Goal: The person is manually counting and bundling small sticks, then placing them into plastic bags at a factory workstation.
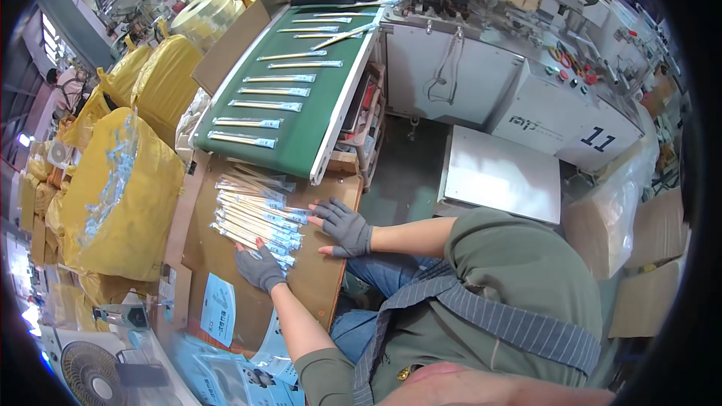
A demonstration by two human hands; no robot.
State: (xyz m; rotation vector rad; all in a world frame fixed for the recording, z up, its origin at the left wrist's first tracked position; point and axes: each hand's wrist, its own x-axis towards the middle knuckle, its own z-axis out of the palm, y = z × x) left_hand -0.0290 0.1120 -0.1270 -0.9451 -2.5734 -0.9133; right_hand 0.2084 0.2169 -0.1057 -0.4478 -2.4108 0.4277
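Observation:
A loose pile of wrapped disposable chopsticks (252, 214) lies on the brown tabletop (203, 252), with pale sticks showing and blue printing on the wrappers' right ends. My left hand (259, 267), in a grey fingerless glove, rests at the pile's near edge with its fingertips touching it, fingers apart. At the pile's right side is my right hand (346, 229), gloved the same way, its fingers spread and the tips by the blue wrapper ends. Neither hand grips anything. Beyond the pile, more wrapped chopsticks (267, 92) lie spaced along a green conveyor belt (301, 131).
Blue printed plastic bags (218, 308) lie at the table's near end. A yellow sack (124, 203) of wrapper scraps stands to the left, and a fan (94, 376) at lower left. A white machine cabinet (568, 116) and a white box (500, 173) stand on the right.

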